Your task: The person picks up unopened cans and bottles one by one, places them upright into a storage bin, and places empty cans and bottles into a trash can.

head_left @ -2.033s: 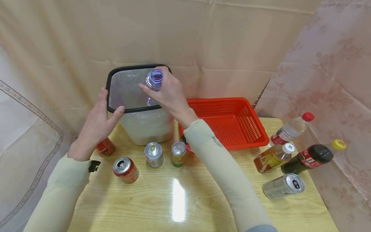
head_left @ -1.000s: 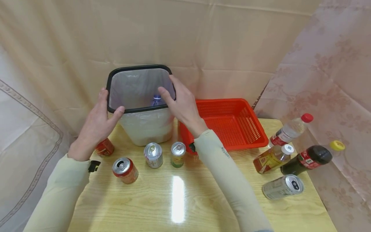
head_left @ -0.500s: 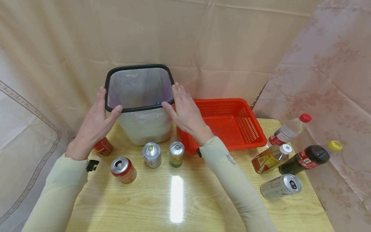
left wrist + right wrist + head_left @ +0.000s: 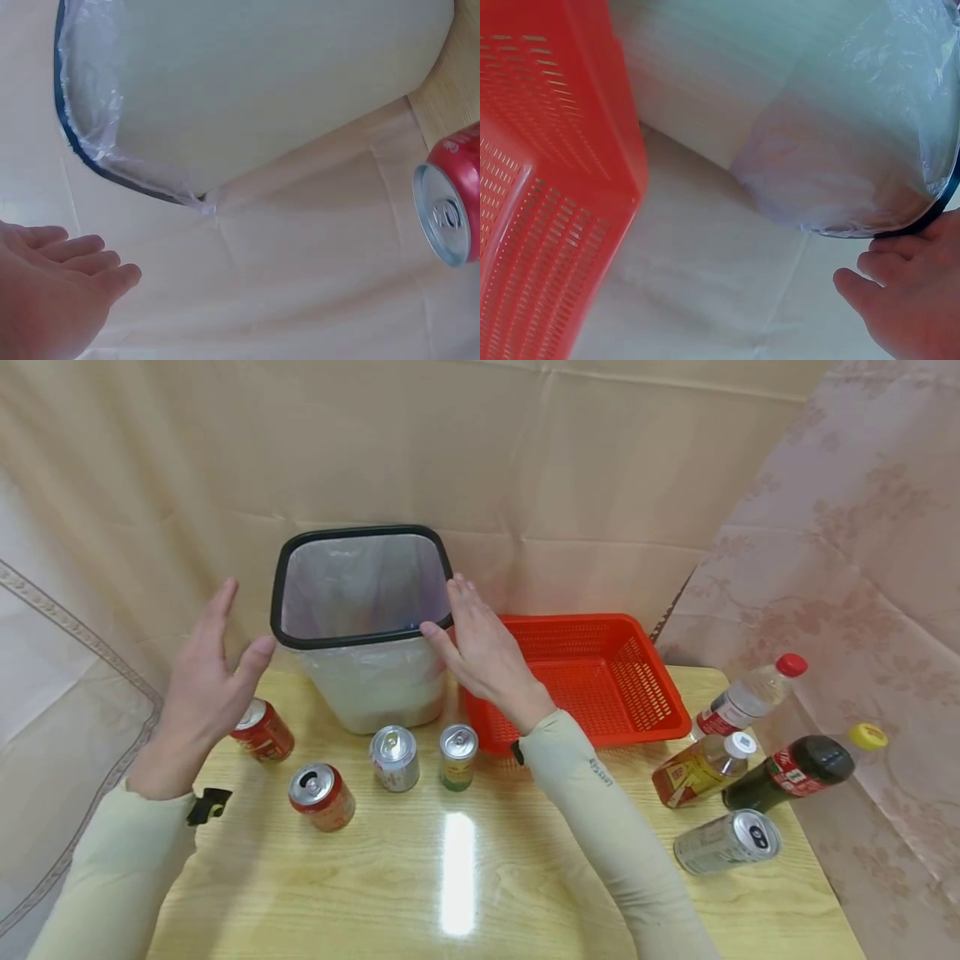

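A pale trash bin (image 4: 371, 689) with a black rim and a clear plastic liner stands at the back left of the table. My right hand (image 4: 491, 660) lies along the bin's right rim, fingers straight, thumb at the front right corner. In the right wrist view its fingertips (image 4: 885, 262) are right at the dark rim. My left hand (image 4: 206, 685) is held in the air left of the bin, apart from the rim, fingers extended and holding nothing. Below it stands a red soda can (image 4: 266, 735). Only a tiny blue bit of the bottle inside the bin shows past the front rim.
A red plastic basket (image 4: 577, 693) sits right of the bin. In front stand an orange-red can (image 4: 326, 802), a silver-topped can (image 4: 395, 764) and a small green-yellow can (image 4: 457, 764). At the right are a cola bottle (image 4: 795, 772), a tea bottle (image 4: 697, 772), a red-capped bottle (image 4: 742, 702) and a grey can (image 4: 723, 843).
My right hand let go of the clear bottle with the purple neck inside the bin, then moved to the right rim. My left hand has just come off the left rim, moving left.
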`<state>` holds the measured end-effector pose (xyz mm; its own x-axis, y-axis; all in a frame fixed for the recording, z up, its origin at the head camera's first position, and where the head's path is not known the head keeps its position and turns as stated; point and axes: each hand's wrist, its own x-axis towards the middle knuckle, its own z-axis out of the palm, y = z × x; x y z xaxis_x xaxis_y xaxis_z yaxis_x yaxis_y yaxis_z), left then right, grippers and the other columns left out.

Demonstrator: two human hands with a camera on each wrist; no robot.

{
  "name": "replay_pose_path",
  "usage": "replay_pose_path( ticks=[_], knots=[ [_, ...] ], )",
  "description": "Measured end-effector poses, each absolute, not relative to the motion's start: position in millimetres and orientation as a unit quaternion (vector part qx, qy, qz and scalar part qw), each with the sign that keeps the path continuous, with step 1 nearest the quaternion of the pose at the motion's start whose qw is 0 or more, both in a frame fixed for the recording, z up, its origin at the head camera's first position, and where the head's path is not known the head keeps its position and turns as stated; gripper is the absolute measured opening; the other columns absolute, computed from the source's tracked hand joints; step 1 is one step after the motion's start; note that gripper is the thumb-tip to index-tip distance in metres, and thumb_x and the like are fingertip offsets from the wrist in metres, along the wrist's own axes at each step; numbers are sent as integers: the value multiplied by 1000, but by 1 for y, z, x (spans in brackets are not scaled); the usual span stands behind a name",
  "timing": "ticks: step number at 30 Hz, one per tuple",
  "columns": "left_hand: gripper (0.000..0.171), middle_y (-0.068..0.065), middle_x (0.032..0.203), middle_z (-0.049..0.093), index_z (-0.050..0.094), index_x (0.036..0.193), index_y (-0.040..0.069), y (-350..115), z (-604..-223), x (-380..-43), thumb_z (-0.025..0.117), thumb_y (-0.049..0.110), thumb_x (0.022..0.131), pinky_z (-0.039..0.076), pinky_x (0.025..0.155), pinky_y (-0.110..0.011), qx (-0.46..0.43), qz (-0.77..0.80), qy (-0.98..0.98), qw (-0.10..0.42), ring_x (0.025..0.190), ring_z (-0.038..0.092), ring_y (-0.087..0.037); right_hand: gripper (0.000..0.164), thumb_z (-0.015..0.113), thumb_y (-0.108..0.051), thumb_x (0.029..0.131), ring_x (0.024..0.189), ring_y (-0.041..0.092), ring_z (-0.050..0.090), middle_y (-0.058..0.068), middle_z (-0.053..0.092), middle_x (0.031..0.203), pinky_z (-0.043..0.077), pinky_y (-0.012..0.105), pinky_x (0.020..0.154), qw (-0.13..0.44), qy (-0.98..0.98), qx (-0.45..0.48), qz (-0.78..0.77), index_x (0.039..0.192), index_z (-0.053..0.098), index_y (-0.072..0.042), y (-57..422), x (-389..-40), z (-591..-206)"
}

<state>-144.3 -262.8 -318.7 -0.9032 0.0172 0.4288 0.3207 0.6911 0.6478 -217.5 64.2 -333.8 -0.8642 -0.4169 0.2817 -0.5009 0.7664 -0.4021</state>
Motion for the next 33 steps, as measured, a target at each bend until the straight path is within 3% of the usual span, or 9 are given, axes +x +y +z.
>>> replay_pose_path(
  ticks=[5,11,13,18,22,25,33],
  knots=[
    [71,-9,167,33,35,163,22,-265,-320,-130,55,54,102,16,126,-54,-115,-391,-881,243,154,26,-35,84,34,-60,107,159,25,10,13,13,173,6,31,127,92,-935,244,241,165,17,-2,63,-217,-334],
    [76,-18,145,60,57,147,5,-262,-334,-118,56,63,99,31,118,-27,-184,-380,-830,364,142,48,-15,81,35,-55,109,159,27,11,16,14,172,6,31,127,96,-934,244,241,164,18,1,62,-218,-333],
    [80,-23,137,64,60,140,-3,-259,-339,-114,54,65,99,34,116,-23,-215,-379,-810,391,137,52,-7,81,35,-56,109,159,27,10,16,14,172,6,31,127,94,-935,242,242,164,17,1,62,-217,-334],
    [79,-21,125,71,63,127,-14,-249,-349,-97,55,61,101,40,110,-20,-287,-390,-772,413,128,58,-4,82,34,-57,108,160,26,9,14,11,173,6,32,127,84,-937,235,243,165,16,-1,62,-215,-335],
    [76,-18,127,70,60,125,-17,-249,-367,-91,58,55,102,41,108,-18,-340,-412,-757,375,125,60,-6,81,36,-56,109,159,27,11,14,13,173,7,32,127,89,-937,233,246,164,18,0,63,-214,-335],
    [77,-13,137,66,56,131,-18,-256,-389,-90,58,54,102,37,112,-20,-360,-433,-766,310,129,57,-8,81,36,-56,108,159,25,10,13,13,173,7,32,127,89,-936,233,249,164,18,-1,63,-214,-336],
    [89,-15,159,44,38,157,-2,-270,-437,-81,62,59,98,26,117,-17,-330,-458,-816,122,148,36,-9,81,35,-56,108,159,22,8,12,13,173,6,31,126,89,-934,238,252,165,18,-1,61,-214,-337]
  ],
)
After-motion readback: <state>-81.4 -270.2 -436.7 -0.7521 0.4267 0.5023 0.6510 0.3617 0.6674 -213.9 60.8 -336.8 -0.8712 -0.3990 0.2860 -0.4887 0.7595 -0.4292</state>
